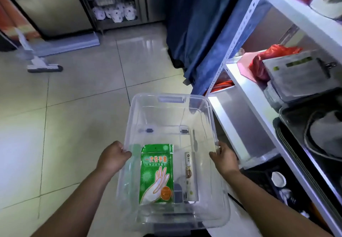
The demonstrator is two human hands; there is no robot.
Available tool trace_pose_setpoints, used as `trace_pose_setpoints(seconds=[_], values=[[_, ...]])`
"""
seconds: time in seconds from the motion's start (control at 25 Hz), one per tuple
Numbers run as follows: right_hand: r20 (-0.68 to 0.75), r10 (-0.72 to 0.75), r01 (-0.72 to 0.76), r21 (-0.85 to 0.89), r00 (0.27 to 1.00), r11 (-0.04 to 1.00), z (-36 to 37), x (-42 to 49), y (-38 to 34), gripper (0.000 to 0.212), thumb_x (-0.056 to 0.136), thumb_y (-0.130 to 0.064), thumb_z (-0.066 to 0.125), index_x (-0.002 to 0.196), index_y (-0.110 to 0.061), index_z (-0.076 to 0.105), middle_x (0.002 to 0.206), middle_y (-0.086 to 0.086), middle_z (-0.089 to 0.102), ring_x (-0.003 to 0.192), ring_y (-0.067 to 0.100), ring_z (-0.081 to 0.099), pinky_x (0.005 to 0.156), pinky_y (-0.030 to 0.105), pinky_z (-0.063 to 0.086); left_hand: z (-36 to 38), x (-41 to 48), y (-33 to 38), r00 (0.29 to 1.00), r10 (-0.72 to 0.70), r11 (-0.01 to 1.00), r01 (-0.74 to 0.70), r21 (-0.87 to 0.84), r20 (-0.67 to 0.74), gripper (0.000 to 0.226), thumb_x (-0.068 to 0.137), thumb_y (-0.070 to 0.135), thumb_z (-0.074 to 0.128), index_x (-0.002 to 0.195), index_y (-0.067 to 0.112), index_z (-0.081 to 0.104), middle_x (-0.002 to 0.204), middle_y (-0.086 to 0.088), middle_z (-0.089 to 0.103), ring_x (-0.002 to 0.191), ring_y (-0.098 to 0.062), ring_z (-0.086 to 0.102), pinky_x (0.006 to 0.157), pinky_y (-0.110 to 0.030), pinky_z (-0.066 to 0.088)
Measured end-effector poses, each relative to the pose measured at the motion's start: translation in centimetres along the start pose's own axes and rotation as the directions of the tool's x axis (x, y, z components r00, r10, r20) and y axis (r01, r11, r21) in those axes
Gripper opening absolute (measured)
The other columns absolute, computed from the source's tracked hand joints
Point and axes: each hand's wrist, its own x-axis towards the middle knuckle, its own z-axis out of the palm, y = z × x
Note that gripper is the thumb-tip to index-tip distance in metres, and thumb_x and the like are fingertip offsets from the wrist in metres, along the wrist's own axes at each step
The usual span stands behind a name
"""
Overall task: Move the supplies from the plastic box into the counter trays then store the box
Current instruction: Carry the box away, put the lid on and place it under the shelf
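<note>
I hold a clear plastic box above the tiled floor, in front of me. My left hand grips its left rim and my right hand grips its right rim. Inside, near my end, lies a green packet of disposable gloves. Beside it on the right lies a slim white roll-shaped pack. The far half of the box holds nothing.
A white metal shelf rack stands on the right with a red bag, grey boxes and dark trays. A blue curtain hangs ahead. A mop lies on the floor at left, before steel cabinets.
</note>
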Motion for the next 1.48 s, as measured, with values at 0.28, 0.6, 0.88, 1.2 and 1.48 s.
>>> trace_pose_setpoints(seconds=[0.28, 0.6, 0.88, 1.2, 1.48], values=[[0.035, 0.083, -0.078, -0.12, 0.996, 0.99, 4.5, 15.6, -0.1, 0.045, 0.087, -0.012, 0.057, 0.13, -0.014, 0.044, 0.073, 0.002, 0.055, 0.074, 0.024, 0.057, 0.07, 0.026, 0.041, 7.2, 14.8, 2.0, 0.99, -0.015, 0.993, -0.002, 0.12, 0.139, 0.017, 0.077, 0.023, 0.068, 0.079, 0.013, 0.055, 0.073, -0.004, 0.063, 0.068, -0.023, 0.056, 0.058, -0.029, 0.033], [0.033, 0.299, -0.296, -0.069, 0.954, 0.953, 17.4, 31.0, 6.3, 0.04, 0.095, -0.019, 0.048, 0.133, -0.027, 0.036, 0.124, 0.007, 0.057, 0.102, 0.025, 0.058, 0.09, 0.041, 0.051, 20.5, 34.2, -2.3, 0.938, -0.09, 0.974, 0.013, 0.227, 0.333, 0.02, 0.08, 0.024, 0.065, 0.085, 0.009, 0.055, 0.082, -0.013, 0.067, 0.079, -0.03, 0.064, 0.07, -0.032, 0.046], [-0.036, 0.185, -0.188, -0.173, 0.982, 0.967, 24.8, 42.2, 11.9, 0.049, 0.091, -0.008, 0.052, 0.134, -0.028, 0.04, 0.118, 0.007, 0.057, 0.097, 0.026, 0.057, 0.087, 0.035, 0.048, 31.5, 43.3, -6.8, 0.907, -0.179, 0.966, 0.088, 0.243, 0.381, 0.021, 0.08, 0.024, 0.063, 0.081, 0.003, 0.063, 0.072, -0.011, 0.069, 0.075, -0.029, 0.066, 0.067, -0.031, 0.046], [-0.08, 0.207, -0.221, -0.271, 0.975, 0.937, 28.0, 49.2, 15.7, 0.056, 0.087, 0.004, 0.043, 0.136, -0.023, 0.04, 0.123, 0.008, 0.059, 0.104, 0.029, 0.058, 0.087, 0.031, 0.046, 37.4, 45.3, -8.7, 0.873, -0.244, 0.97, 0.221, 0.104, 0.422, 0.023, 0.074, 0.021, 0.066, 0.058, 0.005, 0.06, 0.056, -0.013, 0.068, 0.062, -0.03, 0.069, 0.073, -0.047, 0.057], [-0.078, 0.195, -0.208, -0.218, 0.978, 0.954, 27.3, 47.7, 15.8, 0.045, 0.09, -0.005, 0.05, 0.133, -0.019, 0.044, 0.131, 0.008, 0.056, 0.114, 0.027, 0.056, 0.097, 0.036, 0.046, 36.8, 44.7, -6.9, 0.95, -0.212, 0.967, 0.171, 0.187, 0.228, 0.042, 0.078, 0.016, 0.066, 0.115, 0.002, 0.051, 0.113, -0.019, 0.059, 0.1, -0.037, 0.06, 0.083, -0.037, 0.044]])
